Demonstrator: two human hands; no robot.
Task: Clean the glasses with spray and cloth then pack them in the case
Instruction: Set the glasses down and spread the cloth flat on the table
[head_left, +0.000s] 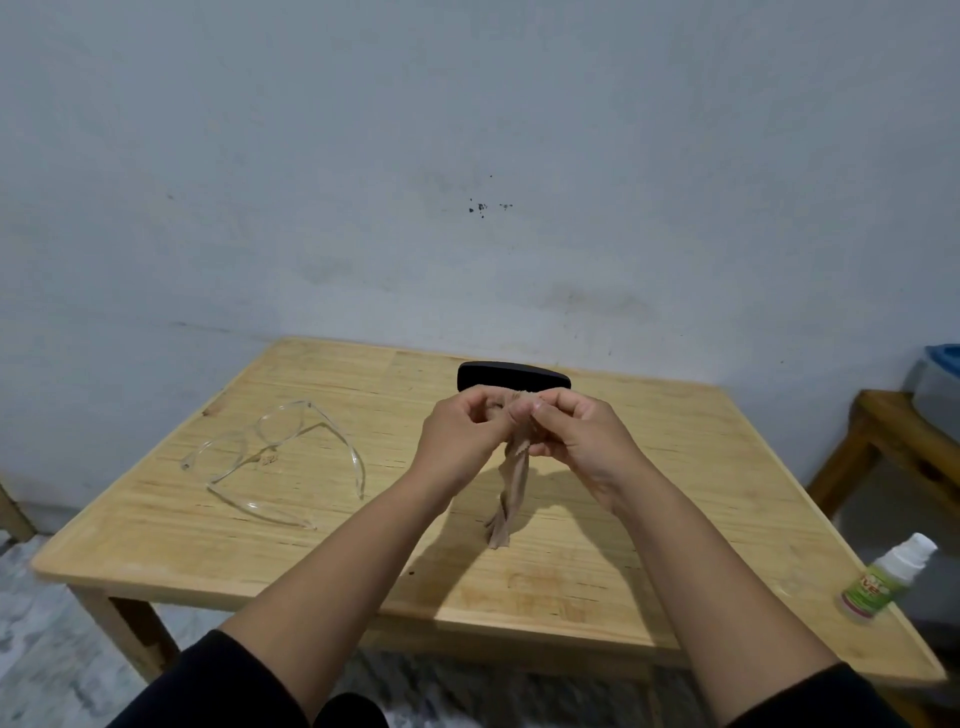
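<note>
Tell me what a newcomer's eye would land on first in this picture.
First, the two hands at centre: the left hand and right hand pinch the top of a twisted beige cloth that hangs down over the wooden table. Next, the clear glasses lying open on the table's left side. Then the dark case behind the hands and the spray bottle at the right edge.

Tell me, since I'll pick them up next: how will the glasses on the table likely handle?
The glasses look like thin clear plastic, so probably light and a bit flexible. Their arms lie spread open on the table, so they may swing or fold when lifted by one arm. The smooth lenses would likely smudge, so gripping the frame seems safer.
</note>
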